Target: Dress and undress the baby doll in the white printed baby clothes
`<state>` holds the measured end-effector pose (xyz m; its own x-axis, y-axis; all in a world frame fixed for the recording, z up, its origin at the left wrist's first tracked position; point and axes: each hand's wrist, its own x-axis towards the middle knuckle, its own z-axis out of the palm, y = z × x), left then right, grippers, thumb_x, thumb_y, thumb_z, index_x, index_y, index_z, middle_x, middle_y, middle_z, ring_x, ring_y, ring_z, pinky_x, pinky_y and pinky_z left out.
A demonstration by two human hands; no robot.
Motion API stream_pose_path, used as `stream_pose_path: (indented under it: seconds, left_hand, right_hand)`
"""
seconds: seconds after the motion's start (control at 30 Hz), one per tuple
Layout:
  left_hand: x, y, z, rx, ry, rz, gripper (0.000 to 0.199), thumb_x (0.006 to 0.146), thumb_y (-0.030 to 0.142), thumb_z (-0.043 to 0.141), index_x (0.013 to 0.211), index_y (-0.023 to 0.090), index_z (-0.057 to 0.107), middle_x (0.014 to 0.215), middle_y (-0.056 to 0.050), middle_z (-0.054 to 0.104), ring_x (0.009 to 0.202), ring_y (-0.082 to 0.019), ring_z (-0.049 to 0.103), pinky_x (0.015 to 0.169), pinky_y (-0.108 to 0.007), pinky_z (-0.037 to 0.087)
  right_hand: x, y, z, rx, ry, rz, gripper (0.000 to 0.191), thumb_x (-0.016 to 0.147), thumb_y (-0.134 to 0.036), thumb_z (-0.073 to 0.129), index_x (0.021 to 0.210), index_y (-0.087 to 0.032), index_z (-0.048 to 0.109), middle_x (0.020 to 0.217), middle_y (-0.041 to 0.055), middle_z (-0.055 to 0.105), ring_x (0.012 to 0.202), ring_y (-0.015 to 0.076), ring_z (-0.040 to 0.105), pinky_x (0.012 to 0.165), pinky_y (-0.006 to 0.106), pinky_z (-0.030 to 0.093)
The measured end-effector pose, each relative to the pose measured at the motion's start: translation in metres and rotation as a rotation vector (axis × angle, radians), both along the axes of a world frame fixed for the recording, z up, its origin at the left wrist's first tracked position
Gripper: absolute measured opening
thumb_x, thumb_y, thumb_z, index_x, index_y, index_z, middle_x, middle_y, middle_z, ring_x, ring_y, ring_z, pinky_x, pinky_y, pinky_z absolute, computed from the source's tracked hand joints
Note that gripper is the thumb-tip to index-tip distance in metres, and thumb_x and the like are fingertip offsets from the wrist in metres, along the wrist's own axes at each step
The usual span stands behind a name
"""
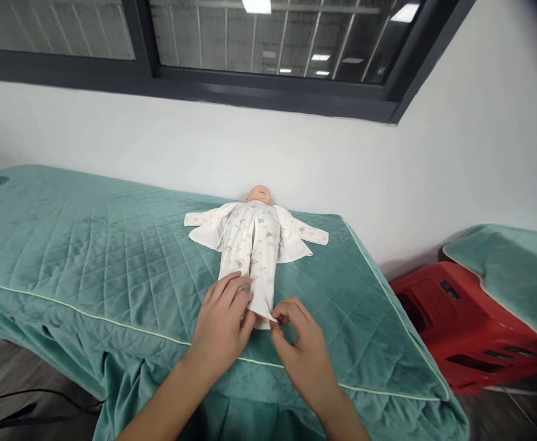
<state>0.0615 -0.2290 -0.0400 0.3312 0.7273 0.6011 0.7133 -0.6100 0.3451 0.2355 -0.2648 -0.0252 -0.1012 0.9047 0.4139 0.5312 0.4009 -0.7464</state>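
A baby doll (259,195) lies on its back on the green quilted bed cover, its head toward the wall. Its open white shirt (296,236) spreads out on both sides, sleeves stretched outward. White printed baby trousers (261,245) lie over the doll's front, legs pointing toward me. My right hand (300,352) pinches a corner of one trouser leg's hem between thumb and forefinger, lifting it slightly. Curled over the lower end of the other leg, my left hand (225,321) grips the cloth and hides that hem. Whether the doll's legs are inside the trousers is hidden.
The green bed cover (112,245) has a pale piped edge and hangs over the front. A white wall (158,141) and a dark-framed window (268,92) rise behind. A red plastic object (470,324) stands right, partly under green cloth (511,269). A black cable (33,392) runs lower left.
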Motion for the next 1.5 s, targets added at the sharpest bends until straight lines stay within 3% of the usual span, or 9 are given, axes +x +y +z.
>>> stream_pose_path:
  seconds: [0.13,0.27,0.37,0.5,0.67,0.8,1.07,1.27,1.5]
  left_hand:
    - [-0.003,-0.013,0.001,0.083,-0.051,0.001,0.015,0.089,0.012,0.052,0.101,0.019,0.059,0.124,-0.008,0.061,0.128,-0.028,0.047,0.102,-0.047,0.043]
    - [-0.007,-0.019,-0.016,0.074,-0.009,0.008,0.017,0.090,0.009,0.051,0.103,0.018,0.057,0.130,-0.010,0.057,0.128,-0.028,0.046,0.103,-0.047,0.044]
    - [-0.013,-0.022,-0.031,0.044,-0.034,0.040,0.028,0.092,0.011,0.051,0.119,0.017,0.053,0.136,-0.013,0.051,0.128,-0.027,0.045,0.104,-0.045,0.044]
    - [-0.024,-0.026,-0.041,-0.038,-0.091,0.105,0.041,0.093,0.012,0.051,0.132,0.020,0.046,0.135,-0.012,0.048,0.125,-0.026,0.046,0.103,-0.045,0.045]
    - [-0.032,-0.025,-0.043,-0.146,-0.161,0.091,0.040,0.091,0.008,0.046,0.128,0.023,0.048,0.128,-0.009,0.049,0.119,-0.024,0.048,0.100,-0.043,0.046]
    - [-0.035,-0.018,-0.046,-0.201,-0.203,0.057,0.031,0.093,0.010,0.045,0.121,0.022,0.051,0.121,-0.009,0.052,0.112,-0.022,0.051,0.096,-0.039,0.048]
    - [-0.039,-0.008,-0.037,-0.150,-0.333,-0.004,0.019,0.095,0.008,0.045,0.107,0.020,0.055,0.107,-0.005,0.055,0.102,-0.015,0.054,0.090,-0.027,0.046]
    - [-0.034,-0.019,-0.019,-0.076,-0.401,-0.003,0.018,0.095,0.007,0.045,0.103,0.020,0.054,0.103,-0.004,0.055,0.100,-0.013,0.055,0.087,-0.024,0.045]
    - [-0.037,-0.028,-0.030,-0.084,-0.379,0.049,0.016,0.094,0.010,0.045,0.103,0.020,0.054,0.104,-0.005,0.057,0.098,-0.015,0.057,0.084,-0.026,0.048]
  right_hand:
    - [0.004,-0.006,0.000,0.031,-0.033,-0.015,0.015,0.089,-0.008,0.049,0.088,-0.022,0.054,0.091,0.0011,0.055,0.085,0.0153,0.054,0.075,0.027,0.043]
    - [0.005,-0.008,-0.018,-0.069,-0.120,0.001,0.016,0.089,-0.007,0.046,0.090,-0.021,0.054,0.094,0.0032,0.055,0.088,0.0172,0.056,0.078,0.030,0.046]
    - [0.007,-0.010,-0.033,-0.151,-0.150,-0.007,0.015,0.090,-0.009,0.047,0.093,-0.022,0.054,0.097,0.0043,0.056,0.090,0.0185,0.057,0.082,0.034,0.049]
    - [0.010,-0.011,-0.041,-0.094,-0.174,-0.051,0.021,0.091,-0.013,0.051,0.109,-0.024,0.054,0.112,0.0067,0.056,0.105,0.0209,0.056,0.091,0.038,0.050]
    - [-0.005,-0.003,-0.031,0.107,-0.290,-0.043,0.038,0.090,-0.014,0.054,0.126,-0.024,0.049,0.130,0.0106,0.050,0.123,0.0248,0.048,0.101,0.043,0.046]
    - [-0.027,0.009,-0.024,0.125,-0.375,0.077,0.043,0.089,-0.007,0.050,0.129,-0.023,0.048,0.129,0.0086,0.054,0.123,0.0238,0.047,0.104,0.043,0.042]
    - [-0.051,0.029,-0.028,0.094,-0.431,0.012,0.024,0.089,-0.008,0.053,0.107,-0.023,0.059,0.103,0.0027,0.064,0.101,0.0228,0.052,0.094,0.044,0.040]
    - [-0.048,0.022,-0.009,0.217,-0.350,0.027,0.014,0.091,-0.009,0.052,0.093,-0.021,0.059,0.094,0.0021,0.063,0.094,0.0204,0.051,0.095,0.043,0.038]
    - [-0.043,0.009,-0.012,0.245,-0.359,0.055,0.018,0.089,-0.007,0.054,0.097,-0.021,0.060,0.095,0.0027,0.063,0.096,0.0207,0.052,0.097,0.044,0.039]
